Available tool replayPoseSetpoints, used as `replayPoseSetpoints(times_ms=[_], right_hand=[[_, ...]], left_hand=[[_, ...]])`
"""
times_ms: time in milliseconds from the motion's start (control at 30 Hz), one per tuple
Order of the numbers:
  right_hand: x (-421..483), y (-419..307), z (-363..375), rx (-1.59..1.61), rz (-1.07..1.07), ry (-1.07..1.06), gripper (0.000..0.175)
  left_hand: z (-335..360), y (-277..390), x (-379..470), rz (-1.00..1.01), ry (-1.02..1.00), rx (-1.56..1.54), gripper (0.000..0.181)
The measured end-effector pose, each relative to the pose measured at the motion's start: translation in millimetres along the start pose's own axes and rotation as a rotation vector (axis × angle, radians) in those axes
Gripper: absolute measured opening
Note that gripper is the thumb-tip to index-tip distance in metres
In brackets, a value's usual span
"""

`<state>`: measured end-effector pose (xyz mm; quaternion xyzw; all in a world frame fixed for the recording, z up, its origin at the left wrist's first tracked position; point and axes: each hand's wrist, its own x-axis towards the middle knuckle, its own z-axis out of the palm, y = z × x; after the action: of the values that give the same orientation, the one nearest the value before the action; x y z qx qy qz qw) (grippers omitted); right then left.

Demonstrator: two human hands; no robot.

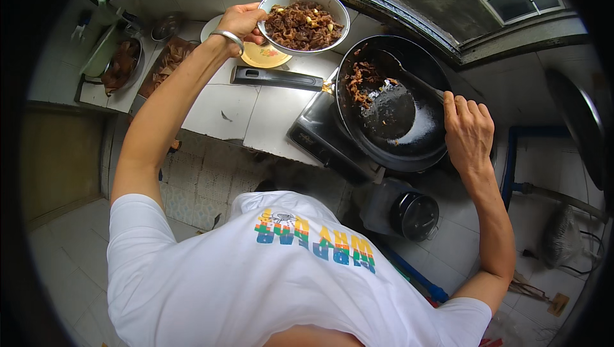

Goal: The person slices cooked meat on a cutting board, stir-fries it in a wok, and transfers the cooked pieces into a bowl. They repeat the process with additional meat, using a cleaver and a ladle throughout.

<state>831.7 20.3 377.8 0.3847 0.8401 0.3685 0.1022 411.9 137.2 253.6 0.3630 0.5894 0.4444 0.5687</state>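
My left hand (241, 23) grips the rim of a white bowl (343, 30) at the back of the counter. Dark cooked meat strips (297, 25) with pale garlic-like pieces fill the bowl. My right hand (470, 128) is closed around the handle of a spatula (422, 80), its blade end resting toward the far side of a black wok (393, 152). Some browned meat scraps (360, 80) cling to the wok's left side, and its bottom shines with oil. The wok's long black handle (278, 77) points left over the counter. Beneath it is a black stove (326, 140).
Below the bowl lies a yellow plate (265, 57) on the white tiled counter (216, 112). Farther left are a tray of brownish peelings (168, 66) and a basin with brown food (122, 66). A window frame (422, 25) runs behind the wok. A lidded pot (418, 216) stands low, right of my body.
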Motion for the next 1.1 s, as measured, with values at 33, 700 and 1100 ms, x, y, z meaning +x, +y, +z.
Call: replayPoseSetpoints(times_ms=[33, 700, 1100], right_hand=[[2, -4, -6, 0.004, -0.065, 0.032, 0.025], [-75, 46, 32, 1.258, 0.783, -0.931, 0.036], [-87, -7, 79, 1.494, 0.963, -0.605, 0.034]], left_hand=[[-4, -4, 3, 0.002, 0.019, 0.004, 0.029], [4, -69, 85, -0.037, -0.107, 0.16, 0.038], [29, -79, 103, -0.096, -0.161, 0.129, 0.038]])
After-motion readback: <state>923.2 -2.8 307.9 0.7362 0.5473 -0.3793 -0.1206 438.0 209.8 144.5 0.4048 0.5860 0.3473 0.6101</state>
